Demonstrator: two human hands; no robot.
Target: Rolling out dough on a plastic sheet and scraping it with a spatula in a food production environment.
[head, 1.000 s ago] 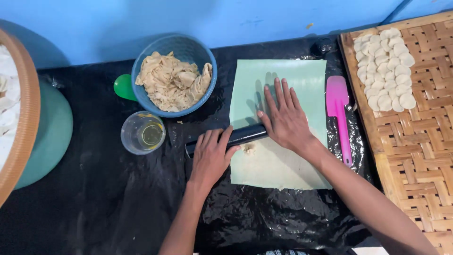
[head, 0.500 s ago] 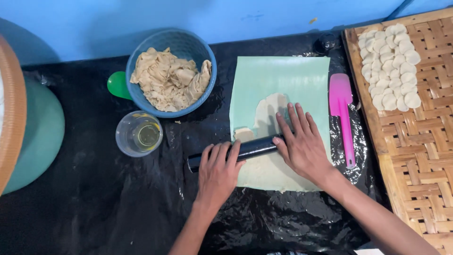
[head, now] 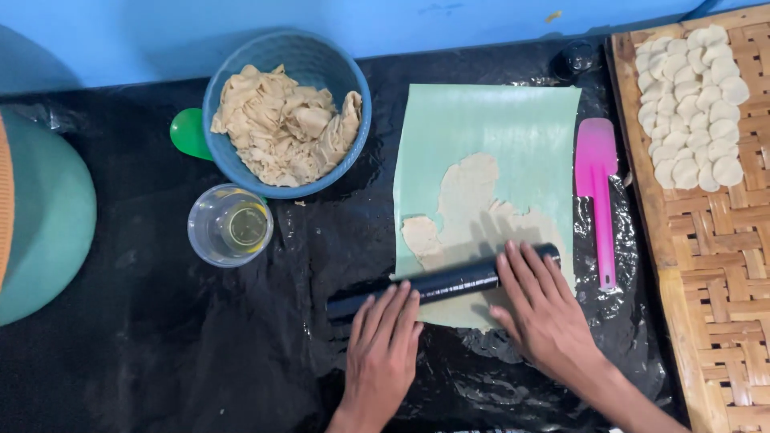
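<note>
A black roller tube (head: pixel 449 284) lies across the near end of a pale green sheet (head: pixel 513 128). Thin flattened beige dough (head: pixel 469 204) is spread on the sheet beyond the tube. My left hand (head: pixel 383 346) rests flat, fingers spread, with its fingertips on the tube's left part. My right hand (head: pixel 541 309) presses flat on the tube's right part, over the sheet's near edge. Both palms lie open on the tube rather than gripping it.
A blue bowl (head: pixel 317 60) of torn dough scraps stands at the back, a green scoop (head: pixel 188 132) beside it. A clear cup (head: pixel 230 226) holds a little oil. A pink spatula (head: pixel 597 192) lies right of the sheet. A woven bamboo tray (head: pixel 714 265) carries several white discs. Black plastic (head: pixel 160 345) covers the table.
Both hands and the tube have rolled back toward me, from the sheet's middle to its near edge. More flattened dough now shows on the sheet.
</note>
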